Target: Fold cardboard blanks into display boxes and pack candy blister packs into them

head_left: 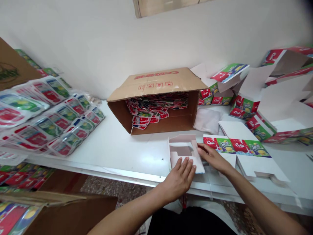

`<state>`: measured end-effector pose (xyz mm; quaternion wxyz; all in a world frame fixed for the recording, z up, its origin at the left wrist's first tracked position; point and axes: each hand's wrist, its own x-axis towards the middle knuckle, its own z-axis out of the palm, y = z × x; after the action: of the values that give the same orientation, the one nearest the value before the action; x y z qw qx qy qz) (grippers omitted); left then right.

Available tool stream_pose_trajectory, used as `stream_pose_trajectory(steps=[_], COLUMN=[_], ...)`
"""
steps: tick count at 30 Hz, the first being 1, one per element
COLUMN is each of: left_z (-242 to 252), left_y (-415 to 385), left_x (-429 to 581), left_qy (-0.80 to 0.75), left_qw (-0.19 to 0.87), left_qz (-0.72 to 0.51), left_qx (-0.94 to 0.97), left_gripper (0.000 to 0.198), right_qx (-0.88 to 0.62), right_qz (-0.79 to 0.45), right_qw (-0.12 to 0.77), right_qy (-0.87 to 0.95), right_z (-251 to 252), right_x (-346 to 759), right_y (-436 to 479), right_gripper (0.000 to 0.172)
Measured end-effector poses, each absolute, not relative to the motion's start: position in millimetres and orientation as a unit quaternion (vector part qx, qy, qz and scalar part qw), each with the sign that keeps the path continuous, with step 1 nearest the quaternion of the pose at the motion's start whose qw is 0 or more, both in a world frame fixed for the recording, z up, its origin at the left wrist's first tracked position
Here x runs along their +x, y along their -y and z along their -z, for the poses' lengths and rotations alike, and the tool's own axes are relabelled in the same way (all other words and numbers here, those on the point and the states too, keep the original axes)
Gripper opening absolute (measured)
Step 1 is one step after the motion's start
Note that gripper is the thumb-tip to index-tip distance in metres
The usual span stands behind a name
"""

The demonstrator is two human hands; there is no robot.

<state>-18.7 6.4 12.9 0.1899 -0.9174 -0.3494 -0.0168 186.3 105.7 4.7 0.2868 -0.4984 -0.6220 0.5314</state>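
A small unfolded carton [182, 148], white inside, stands partly formed near the table's front edge. My left hand [182, 173] lies across its front flap, with the fingers stretched out flat on the card. At the carton's right side is my right hand [212, 156], its fingers curled against the side panel and gripping that edge. Just right of it are flat carton blanks [249, 147] printed with Cola and Sprite pictures, partly overlapped by my right hand and forearm.
Behind the carton, a brown cardboard box [156, 85] lies on its side, holding many printed sachets [151, 119]. Strips of sachets [61, 120] are piled at the left. Formed, open-topped cartons [244, 106] crowd the right. Another brown box [80, 212] stands below the table [127, 160].
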Motion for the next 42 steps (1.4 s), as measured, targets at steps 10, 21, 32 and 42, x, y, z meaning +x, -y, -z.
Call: stream_pose_trajectory(steps=[10, 21, 32, 42], left_z=[3, -12, -6, -23], left_y=[-2, 1, -45, -50], left_x=[-13, -28, -51, -44], left_qy=[0.368, 0.353, 0.703, 0.746], left_qw=[0.186, 0.160, -0.321, -0.193], left_qz=[0.020, 0.318, 0.454, 0.267], left_qx=[-0.911, -0.865, -0.444, -0.578], left_gripper=[0.047, 0.028, 0.063, 0.053], right_qx=[-0.659, -0.592, -0.582, -0.600], right_qz=[-0.216, -0.277, -0.269, -0.264], right_qw=[0.059, 0.004, -0.020, -0.026], right_qy=[0.718, 0.757, 0.767, 0.754], right_z=[-2, -9, -15, -20], right_x=[133, 148, 143, 149], right_y=[-102, -98, -78, -65], right_gripper=[0.046, 0.060, 0.058, 0.063])
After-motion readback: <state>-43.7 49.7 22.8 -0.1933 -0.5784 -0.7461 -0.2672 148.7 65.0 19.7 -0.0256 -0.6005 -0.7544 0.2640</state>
